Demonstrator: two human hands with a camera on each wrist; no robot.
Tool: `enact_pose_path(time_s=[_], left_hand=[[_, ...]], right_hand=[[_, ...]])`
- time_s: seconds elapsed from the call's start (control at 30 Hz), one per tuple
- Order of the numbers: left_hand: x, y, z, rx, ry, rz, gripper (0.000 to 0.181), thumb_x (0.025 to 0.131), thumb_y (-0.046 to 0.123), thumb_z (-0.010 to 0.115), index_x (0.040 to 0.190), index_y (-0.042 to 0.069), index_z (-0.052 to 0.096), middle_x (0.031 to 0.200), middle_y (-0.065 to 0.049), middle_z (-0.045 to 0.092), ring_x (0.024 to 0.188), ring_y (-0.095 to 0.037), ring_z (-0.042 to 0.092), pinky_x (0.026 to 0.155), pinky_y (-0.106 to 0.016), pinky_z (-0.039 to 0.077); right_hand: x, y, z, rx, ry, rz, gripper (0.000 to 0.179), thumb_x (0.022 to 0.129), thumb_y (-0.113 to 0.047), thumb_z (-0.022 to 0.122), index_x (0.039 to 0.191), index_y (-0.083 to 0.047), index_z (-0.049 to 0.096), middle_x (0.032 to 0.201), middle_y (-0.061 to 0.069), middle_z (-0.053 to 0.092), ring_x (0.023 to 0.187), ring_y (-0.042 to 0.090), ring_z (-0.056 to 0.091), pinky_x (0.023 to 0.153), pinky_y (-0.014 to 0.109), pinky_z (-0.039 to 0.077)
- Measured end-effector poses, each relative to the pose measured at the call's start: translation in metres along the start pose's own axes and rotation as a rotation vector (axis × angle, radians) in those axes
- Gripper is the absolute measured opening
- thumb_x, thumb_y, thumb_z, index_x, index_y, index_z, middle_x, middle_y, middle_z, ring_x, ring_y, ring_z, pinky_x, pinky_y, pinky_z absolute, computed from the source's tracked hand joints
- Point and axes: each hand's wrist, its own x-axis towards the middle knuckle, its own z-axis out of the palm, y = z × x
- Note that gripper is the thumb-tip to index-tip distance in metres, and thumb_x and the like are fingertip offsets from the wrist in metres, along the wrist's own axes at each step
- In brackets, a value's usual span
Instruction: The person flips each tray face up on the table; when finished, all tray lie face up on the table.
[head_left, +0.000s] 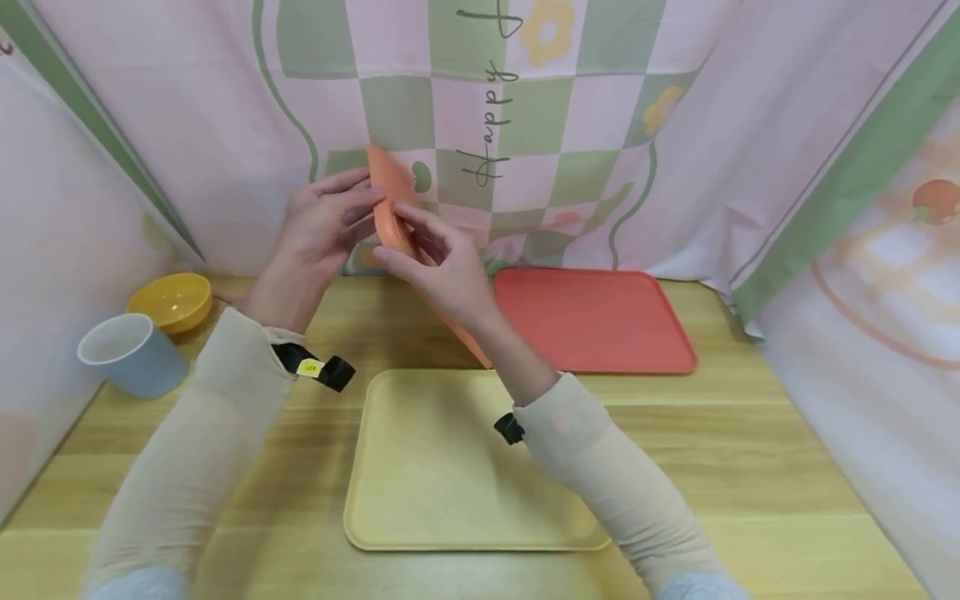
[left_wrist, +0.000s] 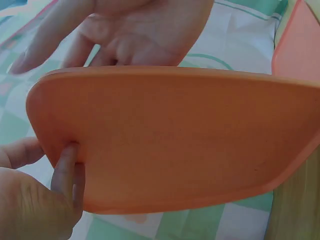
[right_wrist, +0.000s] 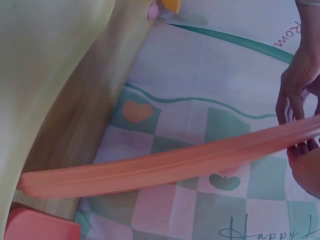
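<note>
An orange tray [head_left: 392, 177] is held up on edge and slanted. Its lower end comes down near the back edge of a pale yellow tray [head_left: 450, 467] lying on the table. My right hand [head_left: 456, 271] pinches its upper end, thumb on one side and fingers on the other; in the left wrist view those fingers [left_wrist: 65, 170] press the inner face. On the other side my left hand [head_left: 318, 221] has its fingers extended, close to or touching the tray's rim. Part of those fingers is hidden behind the tray [left_wrist: 175, 140].
A red tray [head_left: 592, 321] lies flat at the back of the table [head_left: 750, 467]. At the left stand a blue cup [head_left: 146, 362] and a yellow bowl [head_left: 171, 302]. A checked curtain [head_left: 592, 108] hangs right behind the hands.
</note>
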Motion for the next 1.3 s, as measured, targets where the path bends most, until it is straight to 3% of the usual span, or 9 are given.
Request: enact_pose_path(time_s=[0.13,0.2,0.33,0.5,0.67,0.93,1.07,1.2,1.3], left_hand=[[0.000,-0.005,0.013,0.019,-0.045,0.009,0.052,0.091,-0.012,0.067,0.141,-0.006,0.055,0.145,-0.023,0.054,0.124,-0.033,0.060,0.078,-0.029,0.061],[-0.001,-0.007,0.019,0.025,-0.060,0.010,0.053,0.091,-0.012,0.067,0.142,-0.004,0.055,0.144,-0.021,0.054,0.128,-0.033,0.057,0.080,-0.029,0.061],[0.000,-0.010,0.030,0.078,-0.119,0.014,0.053,0.092,-0.009,0.068,0.143,-0.001,0.055,0.143,-0.017,0.057,0.128,-0.031,0.057,0.088,-0.031,0.059],[0.003,-0.017,0.039,0.217,-0.260,0.019,0.059,0.098,0.000,0.065,0.152,0.004,0.044,0.149,-0.012,0.052,0.127,-0.028,0.058,0.099,-0.037,0.054],[0.005,-0.026,0.043,0.257,-0.292,-0.024,0.058,0.099,0.004,0.065,0.153,0.009,0.046,0.145,-0.010,0.055,0.122,-0.028,0.060,0.098,-0.039,0.054],[0.006,-0.052,0.022,0.296,-0.238,-0.111,0.049,0.101,0.006,0.062,0.148,0.002,0.049,0.145,-0.016,0.053,0.127,-0.032,0.056,0.102,-0.041,0.052],[0.005,-0.065,0.007,0.288,-0.192,-0.153,0.047,0.101,0.005,0.062,0.146,-0.001,0.050,0.144,-0.017,0.052,0.128,-0.033,0.055,0.102,-0.039,0.052],[0.005,-0.076,-0.005,0.285,-0.179,-0.163,0.048,0.101,0.004,0.061,0.146,-0.004,0.048,0.137,-0.018,0.056,0.118,-0.030,0.060,0.104,-0.040,0.051],[0.005,-0.082,-0.013,0.299,-0.170,-0.162,0.047,0.101,0.002,0.059,0.147,-0.005,0.047,0.133,-0.017,0.056,0.114,-0.027,0.061,0.106,-0.040,0.049]], right_hand=[[-0.003,-0.001,-0.001,0.015,0.083,-0.073,0.054,0.088,0.002,0.076,0.138,0.007,0.058,0.142,0.015,0.057,0.129,0.017,0.056,0.108,0.030,0.046],[-0.004,-0.001,-0.003,0.009,0.126,-0.120,0.051,0.088,0.003,0.075,0.136,0.007,0.059,0.142,0.016,0.058,0.129,0.018,0.057,0.106,0.032,0.047],[-0.005,-0.002,-0.010,-0.032,0.222,-0.202,0.044,0.092,0.001,0.072,0.135,0.005,0.061,0.133,0.018,0.064,0.117,0.016,0.064,0.097,0.032,0.054],[-0.008,-0.003,-0.020,-0.079,0.361,-0.241,0.038,0.095,-0.004,0.067,0.132,0.005,0.064,0.123,0.018,0.069,0.101,0.011,0.068,0.084,0.027,0.058],[-0.008,-0.005,-0.030,-0.085,0.440,-0.262,0.037,0.097,-0.008,0.065,0.132,0.006,0.064,0.124,0.017,0.069,0.106,0.016,0.069,0.086,0.032,0.059],[-0.003,-0.004,-0.049,-0.059,0.597,-0.294,0.032,0.097,-0.008,0.065,0.126,0.005,0.068,0.122,0.017,0.070,0.106,0.019,0.069,0.090,0.033,0.058],[-0.002,-0.001,-0.059,-0.100,0.703,-0.294,0.031,0.096,-0.012,0.065,0.123,0.001,0.072,0.118,0.012,0.072,0.091,0.012,0.070,0.079,0.024,0.057],[-0.001,0.002,-0.066,-0.080,0.811,-0.287,0.029,0.097,-0.012,0.065,0.122,0.001,0.072,0.116,0.012,0.073,0.078,0.011,0.062,0.067,0.019,0.048],[0.001,0.004,-0.072,-0.004,0.891,-0.270,0.028,0.097,-0.008,0.064,0.121,0.004,0.072,0.118,0.014,0.072,0.088,0.014,0.062,0.073,0.021,0.049]])
